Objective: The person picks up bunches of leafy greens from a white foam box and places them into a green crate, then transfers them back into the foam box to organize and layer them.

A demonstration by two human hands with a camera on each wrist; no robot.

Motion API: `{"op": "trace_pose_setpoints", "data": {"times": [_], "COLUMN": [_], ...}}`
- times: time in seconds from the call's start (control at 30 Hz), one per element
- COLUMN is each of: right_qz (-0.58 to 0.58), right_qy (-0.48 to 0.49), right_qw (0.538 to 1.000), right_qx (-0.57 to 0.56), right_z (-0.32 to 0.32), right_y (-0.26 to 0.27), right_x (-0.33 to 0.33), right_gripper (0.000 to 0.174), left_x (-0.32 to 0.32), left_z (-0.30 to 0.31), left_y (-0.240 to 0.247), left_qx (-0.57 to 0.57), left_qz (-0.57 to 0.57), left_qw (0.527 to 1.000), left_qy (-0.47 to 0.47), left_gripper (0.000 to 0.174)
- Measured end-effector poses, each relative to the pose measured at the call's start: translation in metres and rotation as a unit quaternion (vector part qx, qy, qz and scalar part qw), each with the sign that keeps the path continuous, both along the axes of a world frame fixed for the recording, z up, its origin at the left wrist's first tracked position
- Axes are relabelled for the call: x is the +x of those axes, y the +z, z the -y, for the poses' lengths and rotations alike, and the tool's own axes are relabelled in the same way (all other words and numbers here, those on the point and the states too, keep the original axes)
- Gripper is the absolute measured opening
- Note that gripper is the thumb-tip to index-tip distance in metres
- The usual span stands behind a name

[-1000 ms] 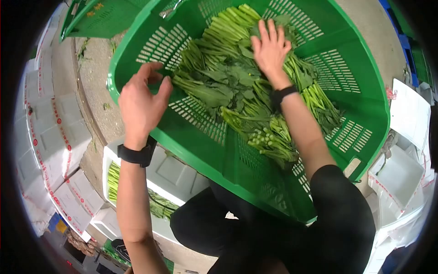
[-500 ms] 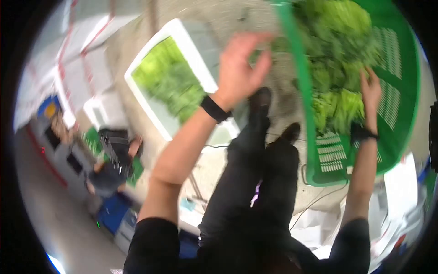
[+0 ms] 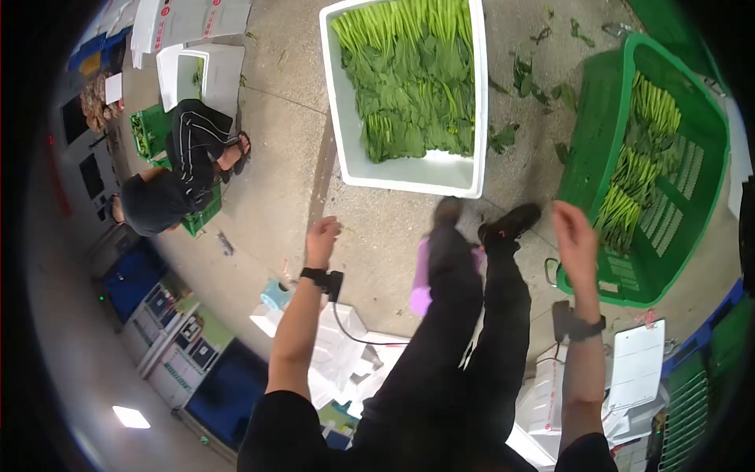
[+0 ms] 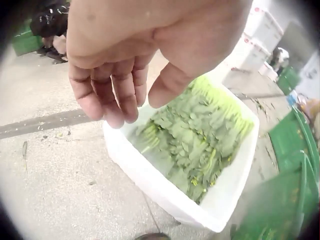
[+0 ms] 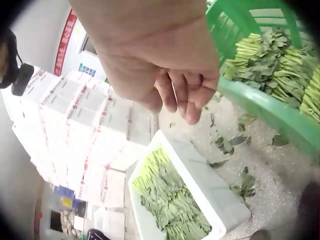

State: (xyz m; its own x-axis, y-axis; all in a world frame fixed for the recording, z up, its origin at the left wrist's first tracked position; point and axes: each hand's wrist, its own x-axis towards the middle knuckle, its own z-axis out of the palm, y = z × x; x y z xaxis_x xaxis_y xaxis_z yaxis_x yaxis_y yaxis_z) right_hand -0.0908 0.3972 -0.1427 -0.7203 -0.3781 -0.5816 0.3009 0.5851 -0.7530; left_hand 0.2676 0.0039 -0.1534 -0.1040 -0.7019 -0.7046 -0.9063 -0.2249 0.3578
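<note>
Greens [image 3: 413, 86] fill most of the white box [image 3: 448, 165] on the floor [image 3: 275, 157] ahead of me, stems mostly toward the far end, a bare strip at the near end. More bunches [image 3: 629, 181] lie in the green crate [image 3: 590, 141] to my right. Left hand [image 3: 321, 242]: empty, fingers loosely bent, well apart from the box. Right hand [image 3: 576, 244]: empty too, fingers slack, near the crate. Main risk, to my mind, is my feet: one shoe [image 3: 448, 211] sits right at the box's near end, so a careless step could knock it and send the bunches sliding into that bare strip. Dropped leaves [image 3: 523, 75] lie between box and crate; treading on them might cost me my footing. Purple thing [image 3: 423, 283] close by my left leg, could catch a heel. Cable [image 3: 370, 342] runs from the left wrist; a long reach might snag it. Leaves look soft, so pressing down hard or tugging one bunch from its neighbours would probably bruise or tear them. How deep they are stacked I cannot tell.
</note>
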Motion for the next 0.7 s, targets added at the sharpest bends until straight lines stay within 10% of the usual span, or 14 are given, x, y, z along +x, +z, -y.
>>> {"op": "trace_pose_setpoints", "data": {"times": [0.3, 0.7], "right_qz": [0.027, -0.161], "right_qy": [0.201, 0.146], "right_qw": [0.979, 0.974], "right_qx": [0.021, 0.057], "right_z": [0.190, 0.440], "right_y": [-0.067, -0.212], "right_x": [-0.004, -0.047], "right_gripper": [0.036, 0.030], "left_x": [-0.029, -0.213], "left_z": [0.198, 0.215], "left_y": [0.016, -0.120], "left_qx": [-0.074, -0.090], "left_qz": [-0.063, -0.229], "left_qw": [0.974, 0.900], "left_qy": [-0.205, -0.359], "left_gripper": [0.029, 0.028]}}
